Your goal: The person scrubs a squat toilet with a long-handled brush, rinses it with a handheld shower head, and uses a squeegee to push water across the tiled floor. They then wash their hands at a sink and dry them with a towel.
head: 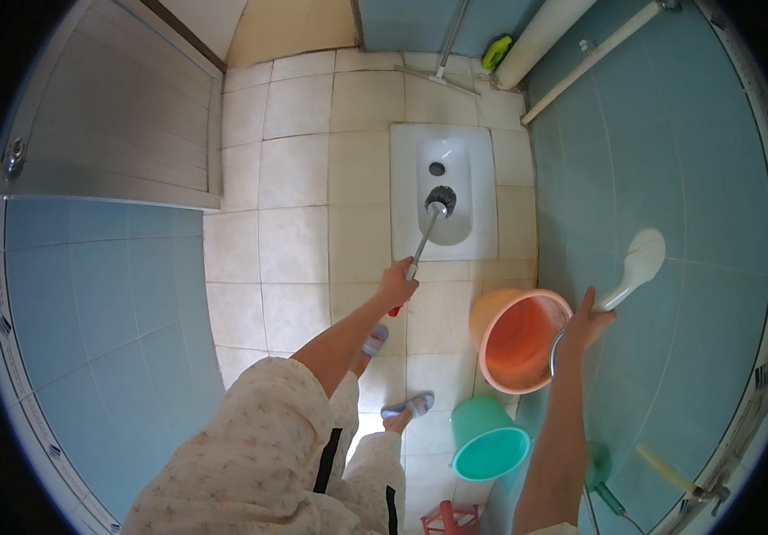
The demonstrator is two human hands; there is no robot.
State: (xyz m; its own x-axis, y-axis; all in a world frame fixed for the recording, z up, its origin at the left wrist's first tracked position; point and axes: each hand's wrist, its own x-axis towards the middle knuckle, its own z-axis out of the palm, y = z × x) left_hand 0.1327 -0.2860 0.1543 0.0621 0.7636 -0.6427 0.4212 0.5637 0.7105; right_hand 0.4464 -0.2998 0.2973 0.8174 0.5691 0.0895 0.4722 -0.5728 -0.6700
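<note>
My left hand point(397, 286) grips the handle of a toilet brush point(429, 231), its red end showing below my fist. The brush's dark bristle head point(441, 199) is in the basin of a white squat toilet point(400, 194), just below the drain hole point(437, 168). In my right hand point(585, 324), raised by the blue tiled wall, is a white shower head point(643, 257); its metal hose point(553, 354) loops down behind my wrist. I cannot tell whether water is flowing from it.
An orange bucket point(484, 348) and a green bucket point(467, 414) stand on the right, with a red stool point(447, 515) below. A floor squeegee point(439, 79), a yellow-green bottle point(496, 52) and a thick pipe point(538, 40) are at the far wall. A door point(123, 100) stands at upper left.
</note>
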